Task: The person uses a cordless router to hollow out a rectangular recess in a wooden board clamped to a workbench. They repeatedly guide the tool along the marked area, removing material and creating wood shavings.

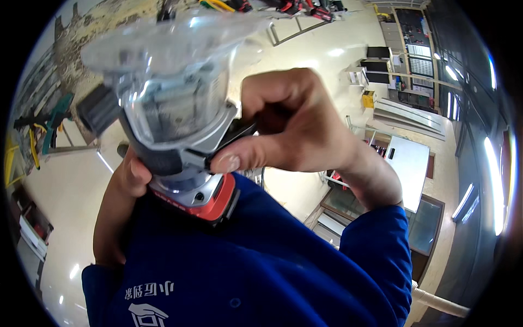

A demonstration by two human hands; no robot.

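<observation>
A trim router (158, 155) is held up close, base uppermost. Its clear plastic base (163, 46) spreads across the top, above a see-through guard and a grey housing. A black knob (98, 110) sticks out on the left, and the red end cap (218, 199) points down toward my body. My left hand (138, 171) grips the router from the left, only its thumb side showing; the other fingers are hidden behind the tool. With thumb and bent fingers, my right hand (291, 122) pinches a black clamp lever (233, 136) on the housing's right side.
Red power tools (313, 11) lie at the far top. Green and yellow tools (52, 122) stand at the left. To the right are a white-topped cart (406, 166), stacked long boards (408, 117) and a yellow box (369, 99). A pale hose (438, 300) runs at lower right.
</observation>
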